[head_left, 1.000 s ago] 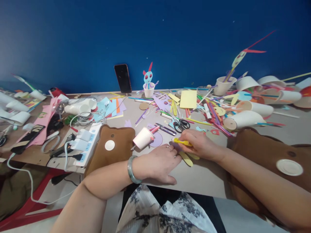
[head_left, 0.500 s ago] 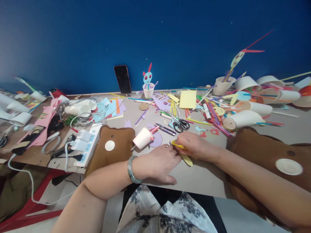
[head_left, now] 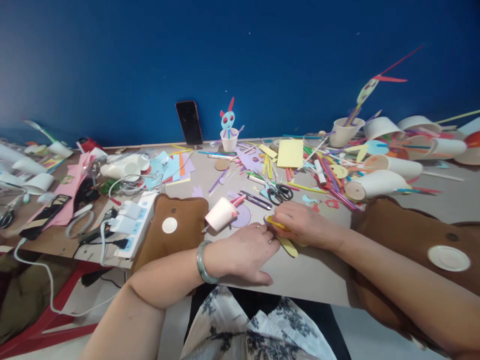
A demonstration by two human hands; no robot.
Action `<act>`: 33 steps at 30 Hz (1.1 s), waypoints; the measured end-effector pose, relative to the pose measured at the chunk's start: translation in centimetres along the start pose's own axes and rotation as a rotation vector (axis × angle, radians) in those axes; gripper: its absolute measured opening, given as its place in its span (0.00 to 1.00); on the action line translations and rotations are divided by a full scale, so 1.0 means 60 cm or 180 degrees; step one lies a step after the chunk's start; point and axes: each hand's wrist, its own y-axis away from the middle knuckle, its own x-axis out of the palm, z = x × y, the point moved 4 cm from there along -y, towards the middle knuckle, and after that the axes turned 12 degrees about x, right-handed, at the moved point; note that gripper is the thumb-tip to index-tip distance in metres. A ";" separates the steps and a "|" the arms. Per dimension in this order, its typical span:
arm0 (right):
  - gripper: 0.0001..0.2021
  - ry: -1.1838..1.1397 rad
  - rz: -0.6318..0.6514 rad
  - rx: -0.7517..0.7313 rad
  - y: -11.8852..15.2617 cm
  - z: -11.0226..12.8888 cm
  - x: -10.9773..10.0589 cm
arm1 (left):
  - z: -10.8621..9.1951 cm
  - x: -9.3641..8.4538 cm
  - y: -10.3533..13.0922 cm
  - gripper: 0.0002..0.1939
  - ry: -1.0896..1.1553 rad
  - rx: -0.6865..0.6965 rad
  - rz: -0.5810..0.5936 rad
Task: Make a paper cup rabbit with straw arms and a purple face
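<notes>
My left hand (head_left: 243, 252), with a bangle at its wrist, lies palm down on the table, thumb spread away from the fingers. Its fingertips reach the yellow paper piece (head_left: 288, 247), whose rounded end sticks out between my hands. My right hand (head_left: 296, 222) is closed on a slim yellow object (head_left: 278, 223) with a pale tip; its kind does not show clearly. That tip points left, close to my left fingers. Left of my hands a white paper cup (head_left: 220, 214) lies tipped, with red pieces at its mouth. Beside it is a purple paper disc (head_left: 240, 216).
Black-handled scissors (head_left: 280, 194) and a dark cutter (head_left: 256, 200) lie just beyond my hands. Brown cushions (head_left: 180, 215) flank the work area, near a power strip (head_left: 140, 225). Coloured sticks, a yellow paper pad (head_left: 290, 153) and paper cups (head_left: 382, 185) crowd the back. A phone (head_left: 189, 122) leans on the wall.
My right hand has shifted very slightly with the yellow object, and its fingers cover a little more of it. My left hand stays in place.
</notes>
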 end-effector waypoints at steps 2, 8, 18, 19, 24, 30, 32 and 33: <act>0.13 0.0107 0.0000 0.0110 0.000 -0.008 -0.003 | 0.000 0.000 0.000 0.27 -0.0011 -0.0023 0.0006; 0.10 -0.0310 -0.0336 0.0285 0.002 -0.011 -0.010 | -0.001 0.001 -0.001 0.29 -0.0071 -0.0002 0.0044; 0.13 0.0029 -0.0321 0.0177 -0.002 -0.001 -0.013 | -0.002 0.000 0.000 0.28 -0.0104 0.0016 0.0023; 0.12 -0.0012 -0.0238 0.0191 -0.002 0.000 -0.012 | -0.002 -0.001 0.000 0.28 -0.0093 0.0020 0.0010; 0.12 0.0098 0.0151 0.0172 -0.002 0.002 -0.007 | -0.002 0.000 0.000 0.29 -0.0129 -0.0001 -0.0020; 0.09 -0.0042 -0.0320 0.0132 0.001 0.002 -0.019 | -0.001 0.000 0.002 0.27 -0.0128 0.0056 -0.0071; 0.10 -0.0042 -0.0114 0.0047 0.000 0.006 -0.014 | -0.001 0.000 0.002 0.28 -0.0120 0.0073 -0.0100; 0.10 0.0003 -0.0016 0.0038 -0.001 0.006 -0.012 | 0.000 0.000 0.002 0.28 -0.0133 0.0061 -0.0101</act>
